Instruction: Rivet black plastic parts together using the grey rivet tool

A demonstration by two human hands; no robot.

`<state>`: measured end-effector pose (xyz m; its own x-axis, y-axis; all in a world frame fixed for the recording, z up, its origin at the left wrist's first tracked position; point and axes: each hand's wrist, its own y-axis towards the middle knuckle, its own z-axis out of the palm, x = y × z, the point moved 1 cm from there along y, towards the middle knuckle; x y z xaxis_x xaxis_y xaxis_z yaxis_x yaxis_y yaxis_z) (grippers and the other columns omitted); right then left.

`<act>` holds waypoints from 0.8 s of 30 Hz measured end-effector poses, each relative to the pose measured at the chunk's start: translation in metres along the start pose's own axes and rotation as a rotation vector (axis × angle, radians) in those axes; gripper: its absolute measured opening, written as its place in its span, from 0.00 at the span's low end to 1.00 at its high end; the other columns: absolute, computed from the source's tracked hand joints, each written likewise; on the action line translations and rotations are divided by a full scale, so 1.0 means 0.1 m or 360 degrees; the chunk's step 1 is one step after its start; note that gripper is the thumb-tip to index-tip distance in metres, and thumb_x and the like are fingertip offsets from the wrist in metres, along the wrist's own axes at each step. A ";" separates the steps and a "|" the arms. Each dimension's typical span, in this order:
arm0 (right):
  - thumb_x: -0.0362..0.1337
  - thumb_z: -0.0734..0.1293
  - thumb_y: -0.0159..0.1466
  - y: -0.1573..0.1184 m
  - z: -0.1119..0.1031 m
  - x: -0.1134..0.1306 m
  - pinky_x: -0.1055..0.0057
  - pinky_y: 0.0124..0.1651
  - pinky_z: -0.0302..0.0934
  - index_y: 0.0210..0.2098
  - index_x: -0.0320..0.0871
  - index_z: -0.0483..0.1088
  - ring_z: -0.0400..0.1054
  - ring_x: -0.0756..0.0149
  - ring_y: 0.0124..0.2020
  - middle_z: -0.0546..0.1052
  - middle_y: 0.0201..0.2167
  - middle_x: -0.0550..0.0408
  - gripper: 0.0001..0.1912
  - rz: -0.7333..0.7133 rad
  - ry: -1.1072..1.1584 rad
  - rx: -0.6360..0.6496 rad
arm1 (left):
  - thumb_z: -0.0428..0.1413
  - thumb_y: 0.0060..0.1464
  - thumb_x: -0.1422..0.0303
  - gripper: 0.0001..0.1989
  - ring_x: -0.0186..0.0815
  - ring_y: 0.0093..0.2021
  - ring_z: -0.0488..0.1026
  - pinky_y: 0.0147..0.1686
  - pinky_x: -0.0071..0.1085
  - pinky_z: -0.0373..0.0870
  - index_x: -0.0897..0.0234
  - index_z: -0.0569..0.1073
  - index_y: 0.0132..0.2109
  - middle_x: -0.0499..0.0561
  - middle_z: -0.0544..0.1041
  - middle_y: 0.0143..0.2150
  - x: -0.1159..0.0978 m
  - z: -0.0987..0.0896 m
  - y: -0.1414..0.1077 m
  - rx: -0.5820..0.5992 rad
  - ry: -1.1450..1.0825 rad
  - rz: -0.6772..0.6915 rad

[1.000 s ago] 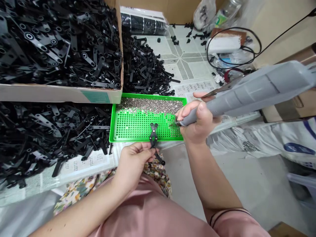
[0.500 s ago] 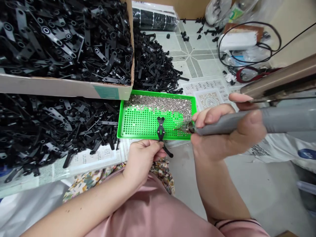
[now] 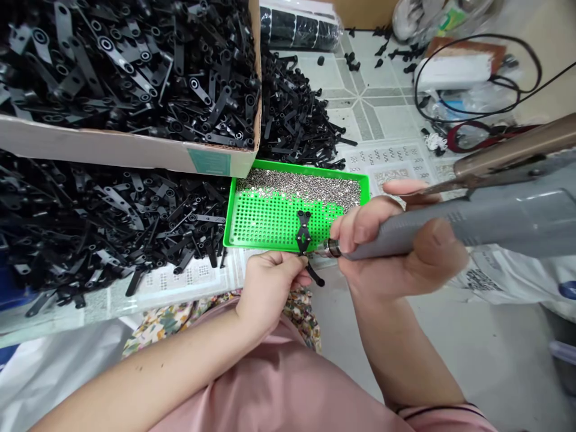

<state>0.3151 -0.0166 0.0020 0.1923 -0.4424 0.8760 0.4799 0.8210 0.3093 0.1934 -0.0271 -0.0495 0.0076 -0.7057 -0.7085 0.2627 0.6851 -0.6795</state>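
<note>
While fingers [image 3: 291,264] hold linkage [image 3: 305,245], screwdriver [image 3: 490,222] now nearer

Fasteners [image 3: 306,185] lie along the back of the tray [image 3: 265,225], loose parts [image 3: 157,222] at left, a carton [image 3: 148,151] behind-left.

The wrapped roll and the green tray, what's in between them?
In the head view, a heap of black pieces lies between the roll and the green tray.

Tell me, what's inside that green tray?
Many small shiny metal pieces lie along the far side of the green tray; nearer, rows of holes show. The right hand and grey tool cover its near right corner, the black part a strip; anything behind them can't be seen.
</note>
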 end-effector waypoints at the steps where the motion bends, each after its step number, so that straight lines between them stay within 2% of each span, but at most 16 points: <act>1: 0.41 0.61 0.59 0.00 0.00 0.00 0.68 0.17 0.59 0.36 0.45 0.71 0.57 0.69 0.11 0.64 0.13 0.62 0.10 0.0000 -0.0020 -0.0007 | 0.58 0.45 0.67 0.11 0.29 0.20 0.69 0.22 0.24 0.60 0.66 0.71 0.20 0.48 0.74 0.18 0.00 0.00 0.00 0.0004 0.0001 0.0003; 5: 0.42 0.62 0.59 -0.02 0.00 -0.02 0.68 0.17 0.59 0.36 0.47 0.69 0.57 0.70 0.11 0.64 0.13 0.63 0.08 -0.0038 -0.0069 -0.0021 | 0.58 0.45 0.67 0.11 0.29 0.20 0.69 0.22 0.24 0.60 0.66 0.71 0.20 0.48 0.74 0.18 0.00 0.01 0.00 0.0003 -0.0011 -0.0008; 10: 0.42 0.64 0.60 -0.04 -0.01 -0.01 0.69 0.19 0.60 0.38 0.46 0.68 0.59 0.70 0.13 0.65 0.15 0.64 0.09 -0.0096 -0.0023 0.0080 | 0.58 0.45 0.67 0.11 0.29 0.20 0.69 0.22 0.24 0.60 0.67 0.71 0.20 0.48 0.74 0.18 0.01 0.00 0.00 0.0016 -0.0012 -0.0013; 18: 0.50 0.67 0.56 -0.09 0.06 0.05 0.65 0.22 0.63 0.34 0.52 0.67 0.60 0.67 0.13 0.67 0.14 0.64 0.11 0.0079 -0.0246 0.0173 | 0.56 0.44 0.68 0.09 0.30 0.20 0.69 0.22 0.25 0.60 0.66 0.72 0.20 0.49 0.74 0.18 -0.02 0.01 -0.03 -0.0006 -0.0009 -0.0008; 24: 0.52 0.67 0.55 -0.13 -0.03 0.06 0.66 0.24 0.64 0.39 0.54 0.67 0.63 0.67 0.17 0.68 0.17 0.64 0.16 0.0179 -0.0397 0.0368 | 0.57 0.44 0.68 0.11 0.28 0.18 0.65 0.22 0.25 0.59 0.65 0.71 0.17 0.46 0.71 0.15 -0.01 0.00 0.04 0.0074 -0.0094 0.0048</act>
<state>0.3127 -0.0312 0.0026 0.0043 -0.2666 0.9638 0.2554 0.9321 0.2567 0.1947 -0.0232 -0.0515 0.0729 -0.6951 -0.7152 0.3062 0.6980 -0.6473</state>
